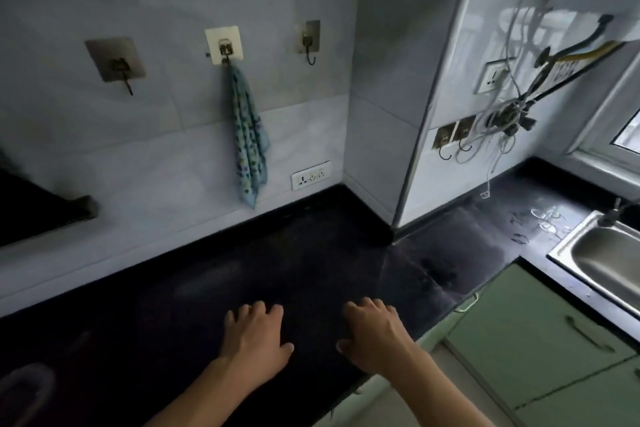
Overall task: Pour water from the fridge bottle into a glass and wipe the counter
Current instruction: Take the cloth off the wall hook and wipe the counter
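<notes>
My left hand (254, 336) and my right hand (372, 333) lie palm-down, side by side, on the black counter (311, 263) near its front edge. Both hold nothing and their fingers are apart. A blue-green patterned cloth (247, 139) hangs from the middle wall hook above the counter's back edge. Clear glasses (549, 220) stand on the counter at the right, beside the sink. No bottle is in view.
A steel sink (609, 263) with a tap sits at the right. Green cabinet doors (540, 340) are below it. Wall sockets (310, 175), hooks and hanging cables (509, 114) line the tiled walls. A dark stove edge (38, 211) is at the far left.
</notes>
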The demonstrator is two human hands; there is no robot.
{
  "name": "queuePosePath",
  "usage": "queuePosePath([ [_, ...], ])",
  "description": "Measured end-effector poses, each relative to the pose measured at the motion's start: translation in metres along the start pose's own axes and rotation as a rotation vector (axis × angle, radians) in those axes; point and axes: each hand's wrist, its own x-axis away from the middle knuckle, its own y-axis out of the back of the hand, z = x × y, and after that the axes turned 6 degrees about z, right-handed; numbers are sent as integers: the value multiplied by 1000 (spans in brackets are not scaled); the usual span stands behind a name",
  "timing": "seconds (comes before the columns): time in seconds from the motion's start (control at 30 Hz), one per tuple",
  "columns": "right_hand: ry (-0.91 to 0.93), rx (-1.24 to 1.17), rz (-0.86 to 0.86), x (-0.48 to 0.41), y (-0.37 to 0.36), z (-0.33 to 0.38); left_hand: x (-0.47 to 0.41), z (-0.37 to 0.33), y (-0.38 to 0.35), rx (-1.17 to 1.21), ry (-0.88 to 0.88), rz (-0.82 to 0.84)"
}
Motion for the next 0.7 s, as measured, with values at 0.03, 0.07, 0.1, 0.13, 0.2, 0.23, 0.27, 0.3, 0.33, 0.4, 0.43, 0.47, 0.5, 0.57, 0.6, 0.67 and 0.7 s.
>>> queuePosePath([
  [0.03, 27, 4, 12, -12, 5, 1, -5, 2, 3, 9, 23, 3],
  [0.07, 51, 4, 21, -23, 10, 1, -9, 4, 6, 13, 43, 4],
  [0.1, 83, 2, 26, -35, 16, 3, -14, 6, 9, 24, 67, 0],
  [0.13, 113, 1, 31, -47, 22, 4, -19, 8, 13, 39, 89, -6],
  [0.2, 185, 0, 31, -71, 37, 7, -30, 11, 26, 78, 138, -26],
  [0.23, 213, -3, 30, -81, 45, 8, -36, 12, 34, 91, 161, -37],
  [0.27, 254, -1, 21, -94, 56, 10, -43, 15, 44, 108, 195, -55],
  [0.3, 284, -5, 5, -104, 66, 11, -50, 17, 55, 122, 224, -72],
  [0.33, 319, -9, -15, -116, 78, 11, -56, 18, 68, 142, 254, -99],
  [0.4, 394, -25, -64, -139, 106, 12, -69, 22, 97, 185, 304, -164],
  [0.43, 428, -37, -92, -152, 121, 13, -76, 23, 113, 208, 326, -204],
  [0.47, 453, -52, -119, -165, 136, 15, -83, 25, 128, 227, 344, -246],
  [0.5, 481, -71, -148, -178, 150, 17, -90, 28, 143, 241, 360, -290],
  [0.57, 533, -122, -200, -202, 177, 24, -102, 33, 173, 253, 380, -374],
  [0.6, 553, -159, -212, -212, 192, 29, -109, 35, 188, 255, 386, -417],
  [0.67, 588, -238, -246, -232, 218, 39, -121, 39, 218, 251, 390, -500],
  [0.7, 605, -270, -273, -241, 232, 45, -128, 42, 233, 247, 388, -538],
])
